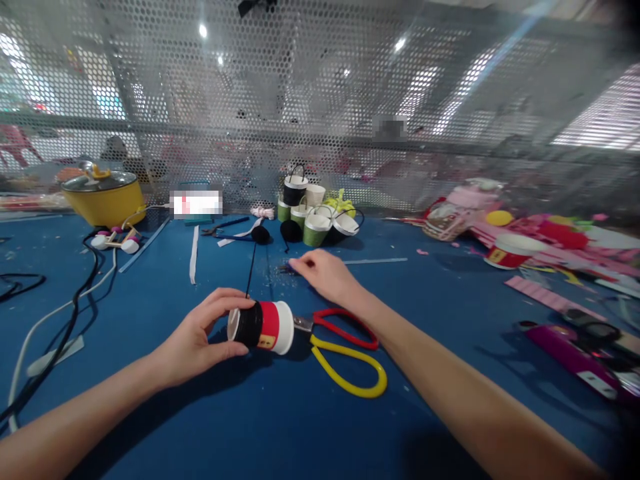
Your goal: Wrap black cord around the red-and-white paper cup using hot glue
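My left hand (203, 333) is wrapped round a small paper cup (277, 327) lying on its side, with a white rim and a red band. Black cord (249, 325) is wound over part of the cup, and a strand runs from it to a black ball of cord (261, 235). My right hand (325, 273) is closed near the tabletop beyond the cup, its fingertips at a small dark thing (286, 269) too unclear to name. Between my arms lie scissors (350, 363) with one red and one yellow handle; the cup hides their blades.
Several small cups with handles (316, 227) stand at the back. Pliers (215, 231) and a white strip (194, 255) lie left of them. A yellow pot (107, 200) and cables (75, 303) are at left. A red-banded paper bowl (510, 252) and purple device (567, 357) lie right.
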### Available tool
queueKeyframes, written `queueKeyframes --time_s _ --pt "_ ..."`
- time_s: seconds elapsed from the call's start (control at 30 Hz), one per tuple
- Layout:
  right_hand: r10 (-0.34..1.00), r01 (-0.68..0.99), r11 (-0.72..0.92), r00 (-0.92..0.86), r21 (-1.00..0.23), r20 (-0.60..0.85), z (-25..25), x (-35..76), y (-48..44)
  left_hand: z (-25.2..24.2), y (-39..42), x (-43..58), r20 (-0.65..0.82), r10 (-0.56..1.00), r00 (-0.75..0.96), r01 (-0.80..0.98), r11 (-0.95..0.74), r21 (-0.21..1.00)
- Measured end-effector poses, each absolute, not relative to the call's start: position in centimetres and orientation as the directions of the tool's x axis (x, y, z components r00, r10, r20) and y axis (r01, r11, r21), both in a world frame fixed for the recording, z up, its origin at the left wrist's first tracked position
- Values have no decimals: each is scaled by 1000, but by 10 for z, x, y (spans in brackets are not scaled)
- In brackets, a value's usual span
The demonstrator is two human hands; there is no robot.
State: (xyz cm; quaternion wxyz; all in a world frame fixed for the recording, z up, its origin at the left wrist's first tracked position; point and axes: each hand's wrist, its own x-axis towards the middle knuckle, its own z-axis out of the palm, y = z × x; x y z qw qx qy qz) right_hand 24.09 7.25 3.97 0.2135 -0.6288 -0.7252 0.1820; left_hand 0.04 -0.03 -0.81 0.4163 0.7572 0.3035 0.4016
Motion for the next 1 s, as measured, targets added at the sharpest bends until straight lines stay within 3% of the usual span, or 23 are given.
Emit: queueKeyframes --time_s 0.07,0.13,0.23,0.37,0.67,0.77,1.0 --pt "952 738 226 -306 -636 -18 46 219 62 -8 0 1 364 787 499 114 -476 872" --pt "830 505 175 -537 -845 -149 49 200 54 -8 -1 1 383 774 505 101 -494 864" --pt "830 345 111 -548 -932 -104 50 185 47 -8 -1 2 401 758 514 87 -511 855" --pt "919 290 153 -393 -945 28 51 191 46 -6 -4 4 325 818 475 19 -378 926" --pt "929 307 296 -312 -905 199 54 210 45 4 -7 9 -10 881 472 -23 23 999" --pt "928 341 308 -313 -888 202 53 210 45 4 -9 10 -12 864 503 -28 30 999" --pt "937 448 280 -321 -849 140 57 207 38 4 -13 10 121 832 541 -23 -129 991"
